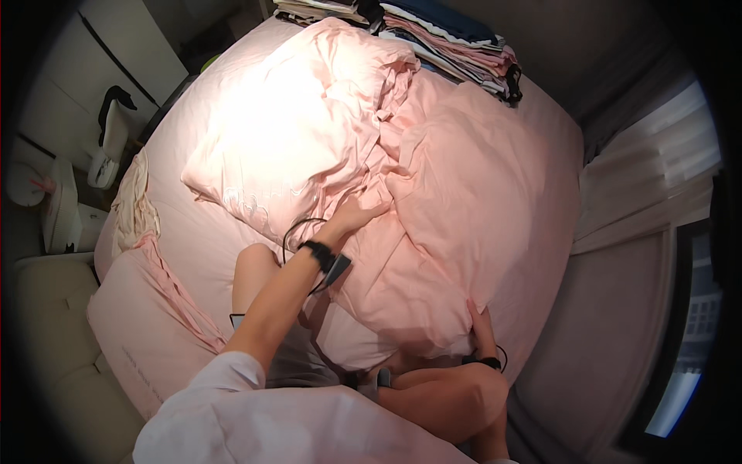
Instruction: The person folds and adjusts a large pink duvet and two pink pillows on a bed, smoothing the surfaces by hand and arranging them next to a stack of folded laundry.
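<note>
White shirt (pixel 301 425) up close, puffy pink quilt (pixel 471 178) past it

Bare legs (pixel 440 394) are bent just this side of the quilt. The right hand (pixel 481 321) touches the quilt's near right edge. Some of its fingers are hidden, so I can't tell if they pinch the cloth. To the left of the quilt lies a pink pillow (pixel 143 332).

The left hand (pixel 363 214) touches the crinkly dip between the quilt's two big humps. Its fingers point right, and I can't tell if they squeeze a fold or just rest.

The quilt sits in a heap on the pink bed (pixel 553 147). It looks soft, floppy and light for its size, but big and hard to keep neat. It shouldn't break. Smooth cloth might slip, so a fistful at an edge or corner seems best.

Past the quilt's far end are piles of folded clothes (pixel 456 46).
</note>
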`<action>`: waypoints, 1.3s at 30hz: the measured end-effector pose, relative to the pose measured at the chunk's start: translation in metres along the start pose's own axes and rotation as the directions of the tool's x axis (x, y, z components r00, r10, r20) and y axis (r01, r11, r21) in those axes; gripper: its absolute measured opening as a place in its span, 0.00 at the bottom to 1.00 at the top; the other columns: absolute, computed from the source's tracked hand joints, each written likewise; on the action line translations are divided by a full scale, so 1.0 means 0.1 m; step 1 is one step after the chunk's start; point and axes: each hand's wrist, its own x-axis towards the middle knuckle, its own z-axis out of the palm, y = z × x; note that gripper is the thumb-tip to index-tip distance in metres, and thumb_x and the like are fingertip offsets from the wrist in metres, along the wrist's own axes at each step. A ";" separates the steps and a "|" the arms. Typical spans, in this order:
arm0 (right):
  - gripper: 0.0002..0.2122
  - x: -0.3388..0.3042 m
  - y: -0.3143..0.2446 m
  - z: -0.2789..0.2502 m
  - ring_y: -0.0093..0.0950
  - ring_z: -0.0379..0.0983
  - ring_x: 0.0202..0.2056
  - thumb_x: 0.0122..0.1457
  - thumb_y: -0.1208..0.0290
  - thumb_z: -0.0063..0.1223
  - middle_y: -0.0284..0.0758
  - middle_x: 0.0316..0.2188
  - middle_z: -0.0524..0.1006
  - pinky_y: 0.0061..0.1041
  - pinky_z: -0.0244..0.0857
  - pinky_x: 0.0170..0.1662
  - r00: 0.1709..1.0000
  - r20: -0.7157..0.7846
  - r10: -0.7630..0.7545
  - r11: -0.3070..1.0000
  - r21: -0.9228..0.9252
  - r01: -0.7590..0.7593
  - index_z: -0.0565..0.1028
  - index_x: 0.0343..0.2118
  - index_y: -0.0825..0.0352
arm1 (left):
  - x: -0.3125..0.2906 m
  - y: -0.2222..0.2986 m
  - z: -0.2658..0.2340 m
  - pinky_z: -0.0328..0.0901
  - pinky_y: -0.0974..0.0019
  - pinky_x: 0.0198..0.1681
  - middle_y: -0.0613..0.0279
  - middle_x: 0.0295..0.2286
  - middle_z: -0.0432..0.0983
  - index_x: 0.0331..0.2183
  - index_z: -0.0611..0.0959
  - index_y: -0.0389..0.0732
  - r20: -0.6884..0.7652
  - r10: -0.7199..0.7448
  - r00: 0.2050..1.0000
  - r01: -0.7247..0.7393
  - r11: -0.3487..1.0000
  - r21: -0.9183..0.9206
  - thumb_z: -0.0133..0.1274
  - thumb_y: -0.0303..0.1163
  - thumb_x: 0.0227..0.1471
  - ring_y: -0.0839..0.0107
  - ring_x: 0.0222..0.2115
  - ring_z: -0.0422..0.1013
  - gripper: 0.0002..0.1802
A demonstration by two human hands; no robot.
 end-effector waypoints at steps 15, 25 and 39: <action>0.36 -0.40 0.14 -0.09 0.31 0.70 0.51 0.52 0.67 0.67 0.40 0.54 0.71 0.29 0.64 0.56 0.977 0.200 0.075 0.994 0.058 -0.088 0.61 0.61 0.73 | -0.92 -0.56 0.18 0.65 0.65 0.53 0.56 0.46 0.77 0.54 0.73 0.34 0.239 -0.074 0.968 0.089 0.995 -0.053 0.70 0.40 0.43 0.66 0.46 0.73 0.39; 0.47 -0.77 0.63 -0.02 0.31 0.64 0.59 0.42 0.63 0.75 0.41 0.58 0.68 0.32 0.57 0.62 0.973 0.213 -0.085 0.982 -0.145 0.117 0.59 0.63 0.72 | -1.15 -0.60 0.21 0.68 0.67 0.47 0.60 0.44 0.76 0.54 0.71 0.32 0.219 -0.263 0.939 0.256 0.965 0.063 0.65 0.40 0.50 0.70 0.42 0.72 0.35; 0.57 -0.86 -0.45 -0.14 0.40 0.63 0.56 0.32 0.57 0.80 0.43 0.57 0.63 0.35 0.60 0.58 0.872 0.342 -0.349 0.570 -0.661 0.488 0.54 0.65 0.68 | -1.63 0.25 0.66 0.66 0.69 0.48 0.61 0.45 0.76 0.50 0.76 0.30 0.012 0.032 0.999 -0.025 0.918 -0.395 0.59 0.25 0.52 0.75 0.44 0.70 0.23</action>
